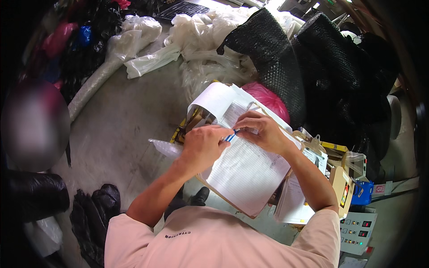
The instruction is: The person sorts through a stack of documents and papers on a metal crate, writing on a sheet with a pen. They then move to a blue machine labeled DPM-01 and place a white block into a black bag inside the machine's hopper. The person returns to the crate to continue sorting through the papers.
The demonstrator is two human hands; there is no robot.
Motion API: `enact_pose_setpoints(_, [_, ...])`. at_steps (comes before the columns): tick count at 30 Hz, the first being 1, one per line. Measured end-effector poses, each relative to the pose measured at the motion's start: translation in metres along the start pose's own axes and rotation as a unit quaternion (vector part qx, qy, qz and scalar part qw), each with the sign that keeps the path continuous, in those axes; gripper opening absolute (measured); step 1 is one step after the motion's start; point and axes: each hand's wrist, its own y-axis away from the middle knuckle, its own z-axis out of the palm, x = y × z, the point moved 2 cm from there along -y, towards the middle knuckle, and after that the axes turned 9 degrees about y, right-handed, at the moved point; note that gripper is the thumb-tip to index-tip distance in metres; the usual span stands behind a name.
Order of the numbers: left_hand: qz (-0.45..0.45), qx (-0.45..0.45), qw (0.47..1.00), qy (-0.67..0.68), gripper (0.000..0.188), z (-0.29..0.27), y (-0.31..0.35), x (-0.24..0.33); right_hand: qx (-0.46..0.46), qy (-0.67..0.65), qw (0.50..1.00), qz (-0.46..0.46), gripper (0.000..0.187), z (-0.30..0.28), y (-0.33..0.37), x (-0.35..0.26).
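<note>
Over a clipboard of ruled paper (243,178), both my hands meet at a slim blue-and-white pen (230,136). My left hand (201,145) is closed around the pen's lower part, so much of it is hidden. At the blue upper end, the fingertips of my right hand (261,133) pinch it. Whether that end is a separate cap cannot be made out. A top sheet (212,99) curls back over the far edge of the clipboard, which lies tilted in front of me.
Black bubble wrap rolls (275,60) stand beyond the clipboard, beside a pink plastic bundle (270,102). Clear plastic wrapping (214,33) is heaped at the back. To the right are more papers (292,203), a blue object (363,193) and a control panel (359,230). Black bags (96,219) lie left.
</note>
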Motion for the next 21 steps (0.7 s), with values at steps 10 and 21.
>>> enact_pose_setpoints(10, [-0.049, -0.036, 0.995, 0.083, 0.019, -0.011, 0.005, -0.004, -0.070, 0.013, 0.997, 0.038, 0.019, 0.007, -0.013, -0.005])
enact_pose_setpoints(21, [0.031, 0.027, 0.995, 0.088, 0.019, -0.002, 0.015, -0.014, 0.005, -0.024, 0.997, 0.079, 0.024, 0.010, 0.003, -0.005])
